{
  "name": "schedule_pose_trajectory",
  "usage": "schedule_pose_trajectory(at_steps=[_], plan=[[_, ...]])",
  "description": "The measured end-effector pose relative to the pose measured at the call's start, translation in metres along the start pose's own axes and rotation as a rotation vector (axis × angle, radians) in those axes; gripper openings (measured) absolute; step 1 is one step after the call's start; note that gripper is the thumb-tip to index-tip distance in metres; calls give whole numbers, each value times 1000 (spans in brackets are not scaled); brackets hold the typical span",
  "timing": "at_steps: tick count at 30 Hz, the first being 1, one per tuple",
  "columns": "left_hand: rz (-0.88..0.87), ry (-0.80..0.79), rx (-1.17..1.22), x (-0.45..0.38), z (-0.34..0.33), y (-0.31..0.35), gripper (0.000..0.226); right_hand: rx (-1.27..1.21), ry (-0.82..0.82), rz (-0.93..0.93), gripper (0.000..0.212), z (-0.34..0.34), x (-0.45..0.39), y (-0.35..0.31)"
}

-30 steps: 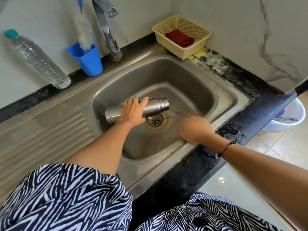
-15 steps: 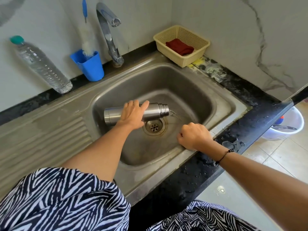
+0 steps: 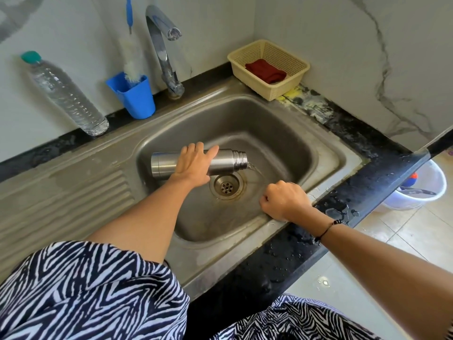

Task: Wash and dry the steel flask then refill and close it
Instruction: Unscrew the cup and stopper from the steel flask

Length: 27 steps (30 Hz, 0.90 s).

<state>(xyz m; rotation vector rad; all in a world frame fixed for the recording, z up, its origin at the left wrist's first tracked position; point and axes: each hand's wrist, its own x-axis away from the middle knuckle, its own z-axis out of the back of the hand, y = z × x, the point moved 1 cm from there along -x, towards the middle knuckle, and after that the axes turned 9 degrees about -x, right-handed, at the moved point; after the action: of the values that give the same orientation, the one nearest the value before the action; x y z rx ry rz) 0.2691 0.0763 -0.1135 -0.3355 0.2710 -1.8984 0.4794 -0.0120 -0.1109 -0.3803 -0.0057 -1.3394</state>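
The steel flask (image 3: 225,161) lies on its side over the sink (image 3: 326,153) basin, open mouth pointing right above the drain (image 3: 226,186). Water trickles out of its mouth into the basin. My left hand (image 3: 193,165) grips the flask around its middle. My right hand (image 3: 284,202) rests as a fist on the sink's front right rim; whether it holds something inside is hidden. No cap is visible. A red cloth (image 3: 266,71) lies in a yellow basket (image 3: 297,79) at the back right corner.
The tap (image 3: 163,42) stands behind the basin, not running. A blue cup (image 3: 137,99) holds a bottle brush (image 3: 131,57). A plastic water bottle (image 3: 66,94) leans on the wall at left. A white bucket (image 3: 426,190) sits on the floor at right. The black counter edge is wet.
The flask has stayed over the drain and water has started pouring from its mouth. My right hand has shifted slightly along the rim.
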Motion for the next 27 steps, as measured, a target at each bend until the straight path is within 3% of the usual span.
schedule_pose_trajectory(at_steps=[27], plan=[[19, 37, -118, 1, 2, -3, 77, 16, -6, -6, 34, -1, -1, 0]])
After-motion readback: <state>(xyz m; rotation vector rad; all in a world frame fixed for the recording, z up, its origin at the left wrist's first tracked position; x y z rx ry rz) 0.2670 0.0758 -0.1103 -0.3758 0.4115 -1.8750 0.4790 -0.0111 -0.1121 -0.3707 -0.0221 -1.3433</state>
